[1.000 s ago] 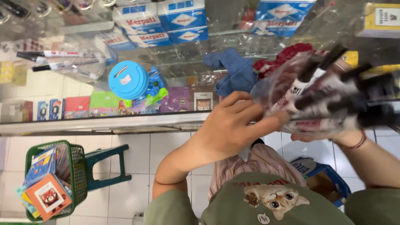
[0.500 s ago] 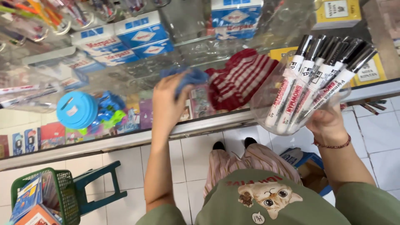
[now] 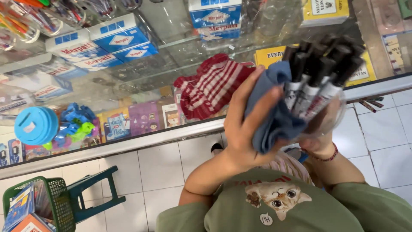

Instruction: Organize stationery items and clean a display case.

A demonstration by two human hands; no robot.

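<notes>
Two hands at glass counter (image 3: 128, 73), white tiled floor (image 3: 163, 172), left fingers (image 3: 253, 107) grasping blue cloth (image 3: 274, 124), right's grip probably hidden

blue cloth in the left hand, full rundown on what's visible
The blue cloth is soft, dull blue fabric, bunched into folds. The left hand presses it against the side of a clear plastic cup full of black-capped markers, which the right hand holds from below. It hangs in front of the glass counter.
</notes>
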